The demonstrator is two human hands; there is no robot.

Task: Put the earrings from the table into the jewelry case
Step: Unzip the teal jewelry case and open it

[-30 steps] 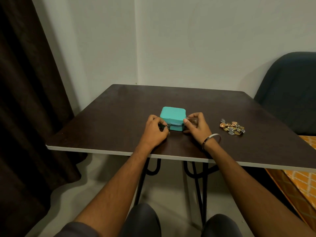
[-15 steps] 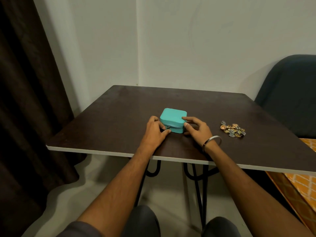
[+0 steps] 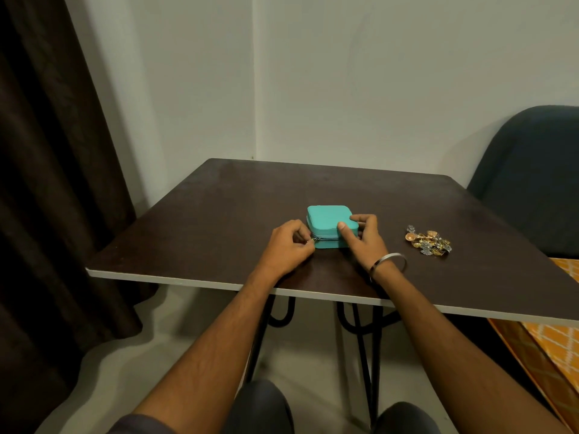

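A small teal jewelry case (image 3: 329,219) lies closed on the dark table (image 3: 219,214), near the front middle. My left hand (image 3: 289,245) pinches the metal zipper pull (image 3: 311,241) at the case's front left corner. My right hand (image 3: 363,238) grips the case's right front corner, thumb on the lid and fingers around the side; a metal bangle sits on that wrist. A pile of gold and silver earrings (image 3: 429,241) lies on the table to the right of the case, apart from both hands.
The table's white front edge (image 3: 188,281) runs just before my wrists. A dark chair (image 3: 532,170) stands at the right, an orange patterned cloth (image 3: 557,339) below it. A dark curtain (image 3: 47,151) hangs at the left. My knees are under the table.
My right hand moved onto the case's right corner, thumb now on the lid. My left hand slid left with the zipper pull toward the front left corner.
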